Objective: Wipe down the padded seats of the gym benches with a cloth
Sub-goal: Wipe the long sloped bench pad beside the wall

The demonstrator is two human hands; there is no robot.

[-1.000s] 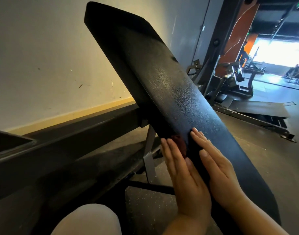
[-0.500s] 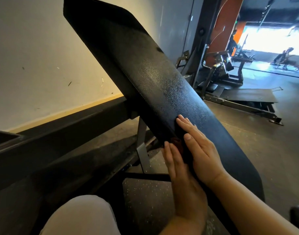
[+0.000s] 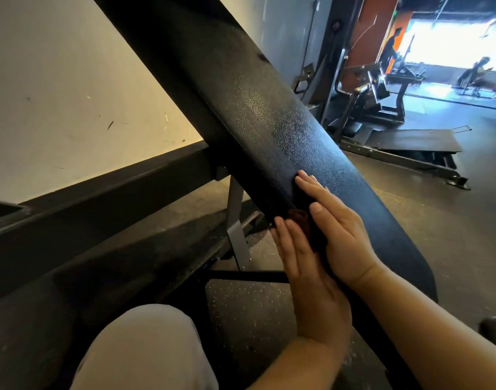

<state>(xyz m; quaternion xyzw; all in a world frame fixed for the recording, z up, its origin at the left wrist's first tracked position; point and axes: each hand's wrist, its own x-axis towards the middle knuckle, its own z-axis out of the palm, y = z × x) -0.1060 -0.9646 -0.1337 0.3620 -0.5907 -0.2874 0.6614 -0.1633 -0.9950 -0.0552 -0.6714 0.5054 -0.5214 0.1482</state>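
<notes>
A long black padded bench back (image 3: 269,122) slants up from lower right to upper left across the view. A small dark reddish cloth (image 3: 300,218) lies on the pad's left edge, mostly hidden between my hands. My right hand (image 3: 337,229) lies flat on the pad's top face with straight fingers, over the cloth. My left hand (image 3: 306,277) presses flat with straight fingers against the pad's left side, its fingertips at the cloth.
A cream wall (image 3: 58,94) with a dark ledge (image 3: 100,198) runs along the left. The bench's metal support (image 3: 237,226) stands below the pad. My light-trousered knee (image 3: 145,347) is at the bottom. Gym machines (image 3: 382,102) and a floor ramp (image 3: 415,142) stand at the right.
Both hands have slid a little up the pad with the cloth. The camera has moved closer, so the pad's top end is out of view.
</notes>
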